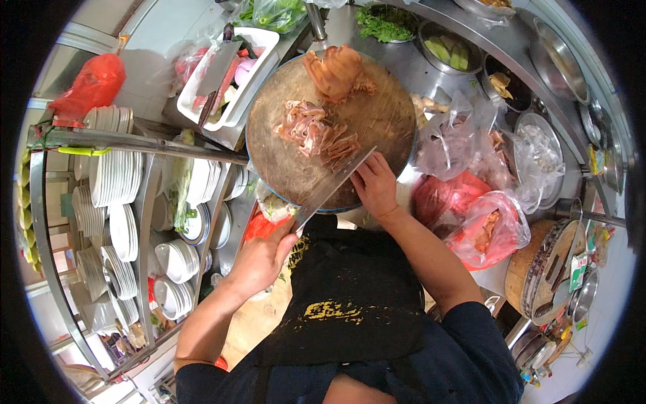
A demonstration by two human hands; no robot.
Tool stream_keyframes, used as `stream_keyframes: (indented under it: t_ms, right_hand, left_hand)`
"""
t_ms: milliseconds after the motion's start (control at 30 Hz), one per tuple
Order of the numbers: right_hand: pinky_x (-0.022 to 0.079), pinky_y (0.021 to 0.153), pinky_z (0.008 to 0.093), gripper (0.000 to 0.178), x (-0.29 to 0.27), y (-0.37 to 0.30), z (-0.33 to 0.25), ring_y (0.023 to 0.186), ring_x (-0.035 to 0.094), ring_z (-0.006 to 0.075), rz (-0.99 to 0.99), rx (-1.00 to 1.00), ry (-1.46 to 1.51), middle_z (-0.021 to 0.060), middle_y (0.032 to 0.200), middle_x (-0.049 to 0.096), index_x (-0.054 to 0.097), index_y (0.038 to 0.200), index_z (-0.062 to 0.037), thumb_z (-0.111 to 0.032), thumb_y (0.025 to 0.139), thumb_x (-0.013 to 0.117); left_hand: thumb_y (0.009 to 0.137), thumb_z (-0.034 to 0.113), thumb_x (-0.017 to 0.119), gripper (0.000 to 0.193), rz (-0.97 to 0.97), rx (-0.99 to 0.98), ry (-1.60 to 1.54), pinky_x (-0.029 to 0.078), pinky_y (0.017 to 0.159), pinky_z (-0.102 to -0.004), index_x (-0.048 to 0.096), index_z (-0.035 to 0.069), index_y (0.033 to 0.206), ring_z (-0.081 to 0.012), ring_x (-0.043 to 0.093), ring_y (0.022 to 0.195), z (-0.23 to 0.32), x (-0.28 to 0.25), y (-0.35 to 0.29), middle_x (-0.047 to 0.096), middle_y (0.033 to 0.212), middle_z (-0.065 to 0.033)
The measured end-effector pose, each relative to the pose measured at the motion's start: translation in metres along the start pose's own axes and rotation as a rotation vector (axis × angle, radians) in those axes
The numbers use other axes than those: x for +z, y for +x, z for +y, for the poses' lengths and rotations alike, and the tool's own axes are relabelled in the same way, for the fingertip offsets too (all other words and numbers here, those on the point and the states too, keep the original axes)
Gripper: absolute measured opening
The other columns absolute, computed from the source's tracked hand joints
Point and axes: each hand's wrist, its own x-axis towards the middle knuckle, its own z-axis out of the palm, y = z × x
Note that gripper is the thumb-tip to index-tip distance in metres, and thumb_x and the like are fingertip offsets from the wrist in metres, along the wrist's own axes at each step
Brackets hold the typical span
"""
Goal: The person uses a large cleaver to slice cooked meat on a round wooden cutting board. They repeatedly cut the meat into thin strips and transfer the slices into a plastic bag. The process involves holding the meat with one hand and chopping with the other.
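Standing to the right of stacked white plates (116, 178) and a white tub (256, 75), a person (377, 269) clamped the left hand (264, 261) around a cleaver (334, 189) as I looked on. Its blade slanted over the near edge of a round board (269, 111); sliced meat (311, 131) lay mid-board, a larger brown piece (338, 73) behind it. The right hand (378, 188) curled at the blade's far end, though whether it pinched the steel, I couldn't tell. Farther right sat red bags (488, 229) and a chopping block (530, 266).

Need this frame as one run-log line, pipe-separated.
left hand: gripping knife | right hand: at knife's far end | knife: over near side of board | sliced meat: mid-board | larger meat piece: far side
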Motion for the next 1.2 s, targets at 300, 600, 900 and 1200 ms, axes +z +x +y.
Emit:
stream_keyframes:
  t_ms: [300, 600, 900, 1200]
  right_hand:
    - [0.054, 0.095, 0.0443, 0.027, -0.001, -0.001, 0.0, 0.107, 0.062, 0.0359, -0.067, 0.025, -0.006, 0.0138, 0.11, 0.068, 0.071, 0.105, -0.0034, -0.004, 0.078, 0.076]
    - [0.054, 0.091, 0.0438, 0.021, 0.001, 0.005, 0.003, 0.105, 0.062, 0.0352, -0.043, 0.007, 0.056, 0.0106, 0.109, 0.068, 0.07, 0.104, -0.006, -0.004, 0.084, 0.075]
    - [0.055, 0.091, 0.0444, 0.024, 0.001, -0.001, 0.002, 0.106, 0.063, 0.0368, -0.059, 0.03, 0.043, 0.0128, 0.109, 0.068, 0.07, 0.104, -0.0043, -0.004, 0.081, 0.077]
    - [0.054, 0.09, 0.0449, 0.021, -0.004, 0.007, 0.008, 0.104, 0.063, 0.0367, -0.114, 0.005, 0.047, 0.0116, 0.107, 0.069, 0.071, 0.101, -0.0054, -0.004, 0.08, 0.076]
  left_hand:
    - [0.108, 0.035, 0.052, 0.05, 0.088, 0.037, 0.016, 0.054, 0.067, -0.0594, 0.05, 0.001, 0.145, -0.0507, 0.069, 0.075, -0.004, 0.049, 0.045, 0.069, 0.084, -0.0311]
    - [0.104, 0.026, 0.061, 0.03, 0.237, 0.221, 0.049, 0.055, 0.067, -0.0538, 0.063, 0.0, 0.118, -0.0463, 0.069, 0.076, -0.005, 0.006, 0.059, 0.068, 0.081, -0.0267]
    - [0.104, 0.029, 0.06, 0.026, 0.137, 0.114, 0.134, 0.054, 0.057, -0.0557, 0.055, 0.005, 0.113, -0.045, 0.068, 0.064, -0.008, 0.025, 0.01, 0.068, 0.072, -0.0221]
    - [0.105, 0.027, 0.058, 0.023, 0.278, 0.277, -0.082, 0.051, 0.056, -0.0587, 0.056, 0.004, 0.101, -0.0498, 0.065, 0.064, -0.011, 0.039, 0.095, 0.063, 0.066, -0.027]
